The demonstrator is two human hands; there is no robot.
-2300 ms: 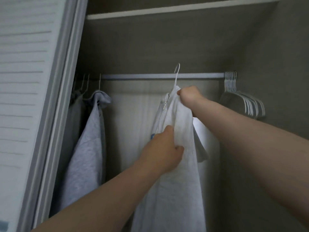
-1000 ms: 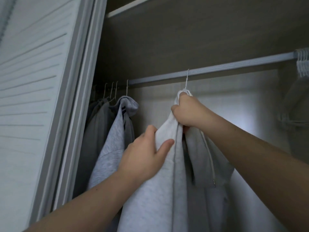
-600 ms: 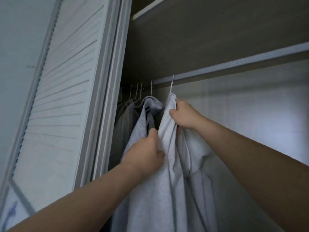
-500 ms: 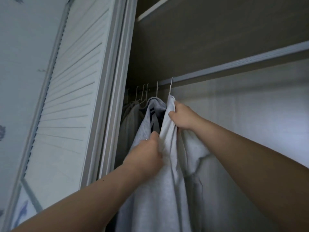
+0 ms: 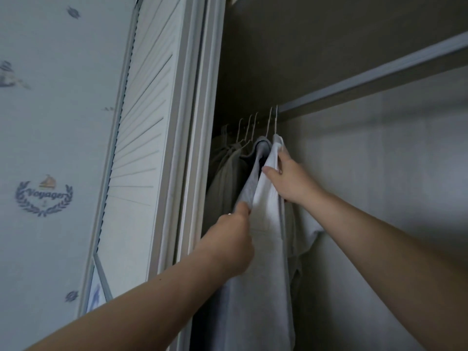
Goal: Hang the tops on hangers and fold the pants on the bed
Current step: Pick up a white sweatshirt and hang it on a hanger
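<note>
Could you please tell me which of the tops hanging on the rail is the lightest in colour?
The white top at the row's right end; the grey tops to its left are darker.

White top (image 5: pixel 268 224) was soft matt cloth, grey top (image 5: pixel 262 148) was soft cloth too, hanger hooks (image 5: pixel 276 120) were thin pale wire, rail (image 5: pixel 379 70) was smooth dull metal, slatted door (image 5: pixel 144 122) was smooth and painted white, wallpaper (image 5: pixel 50 122) was flat matt paper with printed pictures
</note>
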